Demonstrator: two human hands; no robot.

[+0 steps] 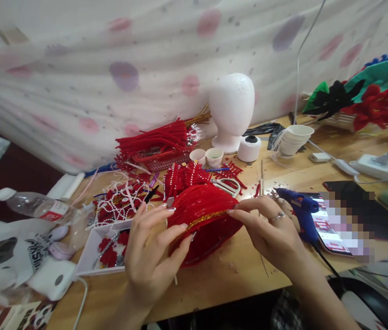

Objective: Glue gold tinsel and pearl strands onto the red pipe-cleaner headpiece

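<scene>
A bowl-shaped red hat (201, 206), wound from fuzzy strips, is tilted with its opening towards me above the wooden table. A gold glitter strip (211, 217) runs along its near rim. My left hand (154, 252) grips the hat's left rim, thumb by the inside and fingers on the outer side. At the right end of the gold strip, my right hand (269, 224) pinches the rim between thumb and fingers; a ring shows on one finger. Its far side and most of the inside are hidden or dark.
Behind stand a white foam head (232, 110), a thread cone (249, 149), paper cups (293, 140) and a red basket (163, 158). A blue glue gun (300, 211) and lit phone (333, 229) lie right. Left are a bead box (102, 270) and plastic bottle (39, 206).
</scene>
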